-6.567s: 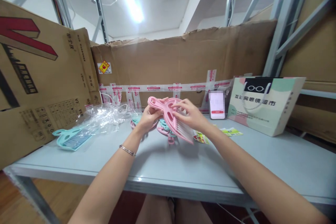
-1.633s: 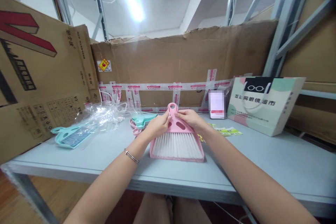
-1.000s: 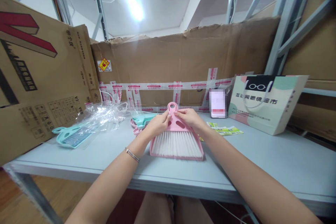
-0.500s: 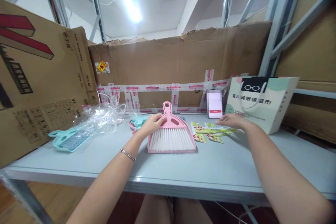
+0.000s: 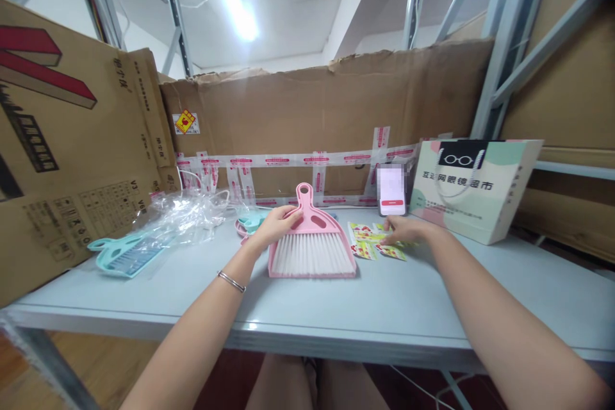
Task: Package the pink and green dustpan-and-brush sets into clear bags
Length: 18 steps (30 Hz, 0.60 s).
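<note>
A pink dustpan with a white-bristled brush nested in it (image 5: pixel 312 246) lies flat on the grey table (image 5: pixel 336 307), handle pointing away from me. My left hand (image 5: pixel 275 224) rests on its left shoulder, fingers curled over the handle's base. My right hand (image 5: pixel 402 230) lies to the right, fingertips pressing on small colourful paper labels (image 5: pixel 369 242) spread beside the dustpan. More pink and teal dustpan sets (image 5: pixel 250 224) sit partly hidden behind my left hand.
A teal dustpan set (image 5: pixel 122 255) and crumpled clear plastic bags (image 5: pixel 185 214) lie at the left. A phone (image 5: pixel 391 190) leans against the taped cardboard wall (image 5: pixel 327 122). A paper gift bag (image 5: pixel 473 186) stands at the right; a large carton (image 5: pixel 67 141) borders the left.
My right hand left the dustpan handle, reached right to the paper labels and drew back slightly onto them. The left hand stayed on the pink dustpan, which now lies flat.
</note>
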Tool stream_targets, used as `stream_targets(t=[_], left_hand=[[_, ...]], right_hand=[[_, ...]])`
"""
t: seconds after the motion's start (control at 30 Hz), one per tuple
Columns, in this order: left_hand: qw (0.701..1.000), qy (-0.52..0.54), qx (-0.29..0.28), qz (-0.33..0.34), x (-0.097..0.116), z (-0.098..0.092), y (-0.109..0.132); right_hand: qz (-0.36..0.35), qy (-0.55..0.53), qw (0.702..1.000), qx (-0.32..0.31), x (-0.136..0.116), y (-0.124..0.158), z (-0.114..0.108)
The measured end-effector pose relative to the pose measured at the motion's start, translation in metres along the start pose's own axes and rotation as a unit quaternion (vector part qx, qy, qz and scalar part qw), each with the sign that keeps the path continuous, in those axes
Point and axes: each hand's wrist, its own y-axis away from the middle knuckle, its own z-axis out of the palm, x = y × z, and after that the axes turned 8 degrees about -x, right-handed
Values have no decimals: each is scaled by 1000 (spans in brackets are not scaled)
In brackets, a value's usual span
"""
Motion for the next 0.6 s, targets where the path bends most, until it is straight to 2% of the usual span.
stream_targets(t=[0.13,0.2,0.27,0.3,0.33,0.4,0.5,0.53,0.6], left_hand=[[999,27,25,-22,7,0,2],[995,74,45,-49,9,0,4],[987,124,57,-89,10,0,5],[981,150,57,-109,10,0,6],[974,178,56,-126,10,-1,7],[958,238,51,-149,9,-1,8],[941,294,56,-158,9,-1,9],[941,293,60,-157,9,-1,9],[947,277,68,-147,8,0,9]], right_hand=[[-3,20,998,54,-5,-2,-8],[-10,2,993,117,-10,1,-17],[-59,-98,977,177,-21,11,-25],[-101,-169,963,184,-29,18,-27],[-150,-239,945,164,-39,26,-27],[-239,-309,919,50,-62,44,-21],[-313,-283,896,-138,-99,63,-2],[-321,-266,894,-165,-108,65,6],[-316,-216,912,-147,-120,64,21]])
